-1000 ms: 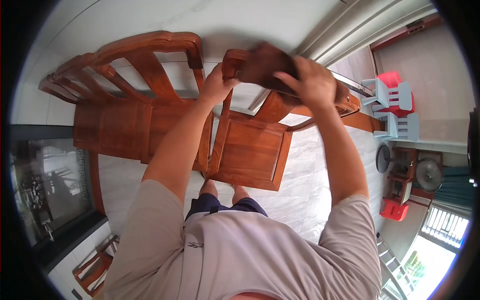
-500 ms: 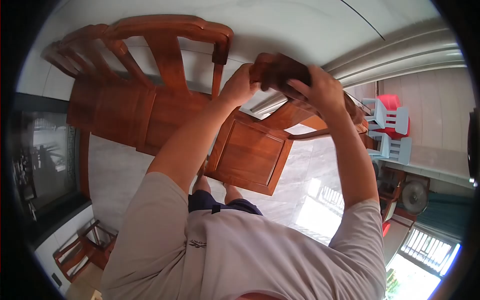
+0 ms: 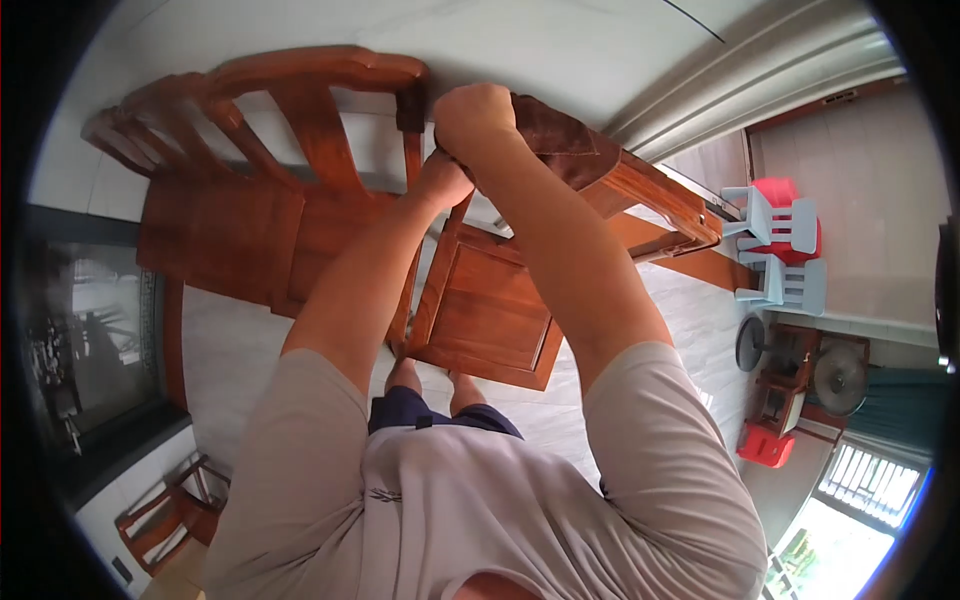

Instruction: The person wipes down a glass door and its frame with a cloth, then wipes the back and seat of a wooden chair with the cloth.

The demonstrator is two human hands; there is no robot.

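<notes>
A dark brown cloth (image 3: 560, 135) lies over the top rail of a wooden chair, its right part flat and a pale seam line showing. My right hand (image 3: 478, 118) is closed around the cloth's left end, with the knuckles upward. Just below it is my left hand (image 3: 445, 182), touching or nearly touching the right wrist; its fingers are hidden. Under my arms sits the chair's square panelled seat (image 3: 485, 300). The chair's wooden armrest (image 3: 665, 200) runs to the right of the cloth.
A long wooden bench (image 3: 230, 220) with a slatted back stands along the wall on the left. At right are light blue plastic chairs (image 3: 790, 225), a red stool (image 3: 766, 445) and a fan (image 3: 840, 380). A dark glass-fronted unit (image 3: 95, 330) is at far left.
My right hand has moved left along the cloth to its left end, close to my left hand. My left hand has shifted slightly left and down. The cloth looks flatter on the chair.
</notes>
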